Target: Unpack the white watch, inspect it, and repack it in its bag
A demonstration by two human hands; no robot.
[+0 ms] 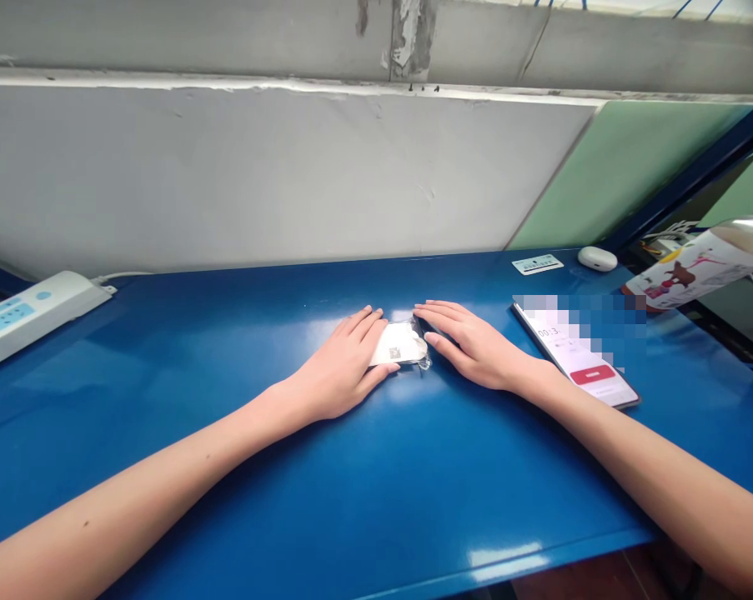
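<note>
A small flat white packet [396, 340] with a printed square code and clear plastic wrapping lies on the blue table [376, 483]. Over its left end rests my left hand [344, 367], fingers stretched out and thumb along the near edge. My right hand [467, 342] lies at the packet's right end with its fingers extended; whether its fingertips touch the wrapping I cannot tell. Part of the packet is hidden beneath my left fingers.
A phone [573, 354] with a lit screen lies right of my right hand. Behind it are a card [537, 264] and a white earbud case [597, 258]. A tilted bottle [705, 262] is at the far right, a power strip [35, 312] at the left. A wall [257, 175] borders the table's back.
</note>
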